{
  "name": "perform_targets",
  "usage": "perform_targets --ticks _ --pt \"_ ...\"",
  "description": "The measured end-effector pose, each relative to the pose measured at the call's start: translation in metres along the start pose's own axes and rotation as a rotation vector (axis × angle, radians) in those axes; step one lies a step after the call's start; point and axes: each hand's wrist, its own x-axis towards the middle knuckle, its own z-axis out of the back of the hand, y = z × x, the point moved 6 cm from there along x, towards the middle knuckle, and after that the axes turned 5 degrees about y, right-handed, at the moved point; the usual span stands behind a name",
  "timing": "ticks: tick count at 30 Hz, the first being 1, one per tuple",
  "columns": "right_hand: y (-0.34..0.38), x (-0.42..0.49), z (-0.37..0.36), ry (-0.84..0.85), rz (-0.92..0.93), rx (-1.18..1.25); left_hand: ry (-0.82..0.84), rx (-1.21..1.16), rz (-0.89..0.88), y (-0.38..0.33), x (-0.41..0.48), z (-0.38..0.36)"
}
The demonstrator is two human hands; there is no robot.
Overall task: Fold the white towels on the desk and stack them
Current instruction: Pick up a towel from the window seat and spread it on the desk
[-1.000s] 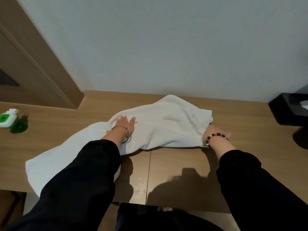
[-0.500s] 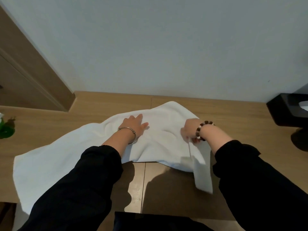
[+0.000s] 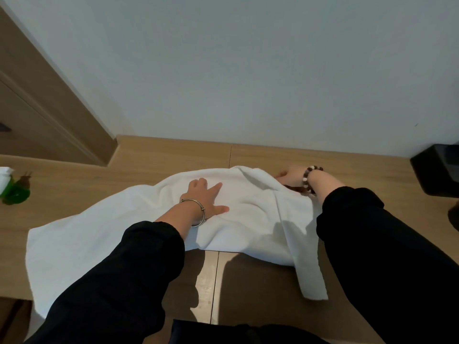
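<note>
Towel, white, rumpled across wooden desk; pressed under flat, spread-fingered left hand, pinched at far edge by curled right hand.

Soft matt cloth towel; smooth wood-look desk.

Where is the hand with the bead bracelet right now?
In the head view, the right hand grips the far right end of the white towel, near the wall, with the black box further right.

right hand fingertips behind towel fold, green bottle cut off left
</note>
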Motion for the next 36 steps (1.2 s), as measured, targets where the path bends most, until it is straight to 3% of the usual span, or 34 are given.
perform_targets --ticks 3,5,9,12,15,17,18,20,22,23,26,30,34,36 --pt "0.005 -0.002 -0.023 0.395 0.123 0.459 0.002 -0.017 -0.02 0.003 0.001 -0.004" --pt "0.011 -0.006 -0.033 0.557 0.203 0.433 0.001 -0.024 -0.028 0.005 0.002 -0.005" --pt "0.017 -0.007 -0.041 0.62 0.342 0.434 0.013 -0.031 -0.031 0.006 0.001 -0.01" --pt "0.011 -0.007 -0.044 0.632 0.278 0.526 0.018 -0.017 -0.022 0.006 -0.001 -0.011" --pt "-0.001 0.0 -0.032 0.404 0.109 0.424 0.016 0.001 -0.021 0.005 -0.003 -0.011" --pt "-0.012 0.003 -0.005 0.102 -0.017 -0.045 0.02 0.01 -0.021 0.005 -0.005 -0.014" --pt "-0.015 0.003 0.017 -0.156 -0.065 -0.183 0.018 0.015 -0.02 0.004 -0.007 -0.016" --pt "-0.025 -0.016 0.059 -0.692 -0.107 0.041 0.01 0.036 -0.02 0.001 -0.01 -0.017" --pt "-0.035 -0.03 0.076 -0.997 -0.081 0.291 -0.01 0.069 -0.018 -0.003 -0.013 -0.018" --pt "-0.036 -0.028 0.076 -1.011 -0.064 0.363 -0.024 0.083 -0.015 -0.004 -0.014 -0.018" --pt "-0.019 -0.012 0.052 -0.807 0.063 0.366 -0.049 0.094 -0.003 -0.006 -0.016 -0.019" --pt "0.008 -0.013 0.007 -0.744 0.226 -0.063 -0.074 0.097 0.007 -0.005 -0.015 -0.018" --pt "0.029 -0.017 -0.054 -0.409 0.388 -0.443 -0.12 0.077 0.004 -0.007 -0.016 -0.018" --pt "0.028 -0.022 -0.068 -0.48 0.426 -0.746 -0.181 0.082 -0.003 -0.009 -0.018 -0.016"
